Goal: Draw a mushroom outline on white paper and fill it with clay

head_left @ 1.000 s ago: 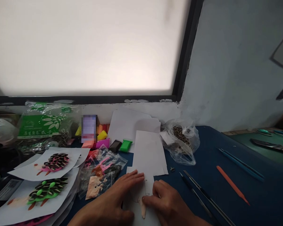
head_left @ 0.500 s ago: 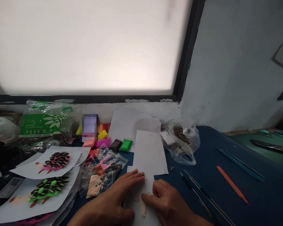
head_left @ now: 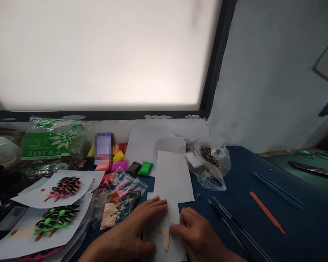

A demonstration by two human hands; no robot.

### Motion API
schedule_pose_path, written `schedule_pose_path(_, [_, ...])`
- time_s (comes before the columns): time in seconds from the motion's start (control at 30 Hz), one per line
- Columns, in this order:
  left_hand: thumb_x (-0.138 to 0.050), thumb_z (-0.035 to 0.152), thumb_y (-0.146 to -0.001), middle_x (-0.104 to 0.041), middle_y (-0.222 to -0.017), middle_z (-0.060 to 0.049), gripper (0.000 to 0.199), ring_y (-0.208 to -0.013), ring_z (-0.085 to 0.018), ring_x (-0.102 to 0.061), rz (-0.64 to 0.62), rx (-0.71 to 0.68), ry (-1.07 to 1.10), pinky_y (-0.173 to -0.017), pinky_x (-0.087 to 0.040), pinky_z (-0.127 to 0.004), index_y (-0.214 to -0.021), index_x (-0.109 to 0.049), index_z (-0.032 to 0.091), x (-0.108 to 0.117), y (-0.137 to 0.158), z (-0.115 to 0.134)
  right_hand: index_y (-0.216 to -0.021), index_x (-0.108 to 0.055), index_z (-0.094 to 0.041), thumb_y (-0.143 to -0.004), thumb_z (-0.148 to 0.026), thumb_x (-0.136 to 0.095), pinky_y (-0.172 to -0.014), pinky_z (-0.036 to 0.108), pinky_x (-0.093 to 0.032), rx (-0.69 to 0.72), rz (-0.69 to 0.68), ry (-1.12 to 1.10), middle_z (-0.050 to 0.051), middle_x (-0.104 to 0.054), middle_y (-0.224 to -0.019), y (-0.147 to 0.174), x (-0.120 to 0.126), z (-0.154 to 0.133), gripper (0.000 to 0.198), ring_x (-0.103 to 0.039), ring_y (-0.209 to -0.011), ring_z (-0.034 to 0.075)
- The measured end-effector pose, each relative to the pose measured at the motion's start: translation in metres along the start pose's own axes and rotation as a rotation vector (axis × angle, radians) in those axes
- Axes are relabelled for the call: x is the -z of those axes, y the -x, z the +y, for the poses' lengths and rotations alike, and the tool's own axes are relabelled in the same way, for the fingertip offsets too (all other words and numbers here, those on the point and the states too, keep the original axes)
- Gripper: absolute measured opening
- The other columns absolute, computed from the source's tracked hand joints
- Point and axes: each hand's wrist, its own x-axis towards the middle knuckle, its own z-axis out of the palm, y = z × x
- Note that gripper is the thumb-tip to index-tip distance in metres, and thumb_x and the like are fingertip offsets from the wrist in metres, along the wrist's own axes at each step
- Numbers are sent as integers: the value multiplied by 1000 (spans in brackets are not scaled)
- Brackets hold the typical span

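Peach clay [head_left: 166, 241]: may smear if overpressed by curled right hand [head_left: 198, 231], grip unclear, with left hand [head_left: 136, 227] spread flat.

1. Two bare hands: the left hand [head_left: 133, 226] shows its broad, smooth back, with slim fingers [head_left: 154, 206] tapering to rounded tips.
2. The left thumb [head_left: 147, 249] is thicker, with a blunt, rounded end.
3. The right hand [head_left: 196, 230] looks compact, its knuckles [head_left: 184, 215] rounded.
4. Fingernails are too small and dim to make out.
5. The left forearm [head_left: 98, 251] and right forearm [head_left: 231, 255] are bare as far as the picture's lower edge, which cuts both off.
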Motion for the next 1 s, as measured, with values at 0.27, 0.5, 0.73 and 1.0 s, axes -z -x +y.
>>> schedule_pose_path(0.27, [-56,11,-59,-17,-165,1,97,-151,-29,-7,1,-18,-3,-121,-12,-51,-153,-36,27,1,1,1,-103,-67,-19,-99,-24,-49,-55,29,-22,89,41,211,2,-49,-69,8,-9,-2,19,-41,-61,17])
schedule_pose_path(0.5, [-57,9,-60,-15,-165,1,98,-152,-28,-4,0,8,-2,-122,-11,-50,-154,-34,27,1,2,5,-97,-68,-18,-96,-25,-48,-53,29,-22,67,18,178,4,-48,-69,6,-5,-2,22,-40,-60,17])
schedule_pose_path(0.73, [-59,7,-62,-15,-166,-1,97,-152,-27,-4,-17,25,-4,-122,-11,-48,-154,-34,25,2,1,5,-114,-65,-16,-85,-6,-44,-57,27,-32,-65,-150,-7,6,-52,-77,3,1,-1,37,-47,-67,19])
schedule_pose_path(1.0, [-56,8,-59,-15,-165,-1,99,-152,-26,-4,-11,-8,5,-121,-11,-48,-154,-34,26,1,0,2,-84,-65,-17,-80,-9,-53,-59,26,-34,-87,-196,-45,4,-52,-77,-9,-2,-8,15,-50,-70,18])
